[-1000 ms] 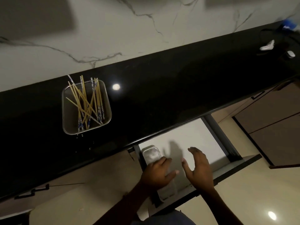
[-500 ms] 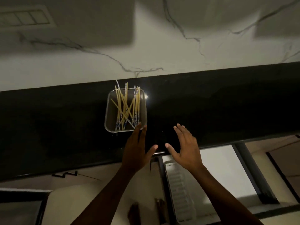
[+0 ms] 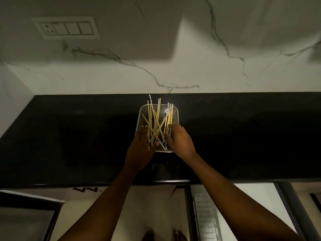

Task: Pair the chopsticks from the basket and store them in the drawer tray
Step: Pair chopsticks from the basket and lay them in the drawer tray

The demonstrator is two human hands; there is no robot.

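Head view:
- Your left hand [image 3: 139, 150] lies at the near left corner of the clear, rounded-rectangle plastic basket [image 3: 177, 115]. Its fingers are stretched flat and the thumb is spread, and it grasps nothing.
- Your right hand [image 3: 180, 141] dips into the pale bamboo chopsticks with blue-patterned ends [image 3: 157, 119]. In this dim light I cannot tell whether it pinches one.
- The chopsticks all sit crossed in the basket, and several tips stick out past the far rim.
- Risk: because the sticks are tangled, lifting one may lever its neighbours out onto the glossy black countertop [image 3: 69, 136], or drag the light basket toward you.
- Room: there is bare counter on both sides. The counter's front edge lies between the basket and the white slotted drawer tray [image 3: 206, 220], which sits low on your right in the open drawer [image 3: 251, 197].
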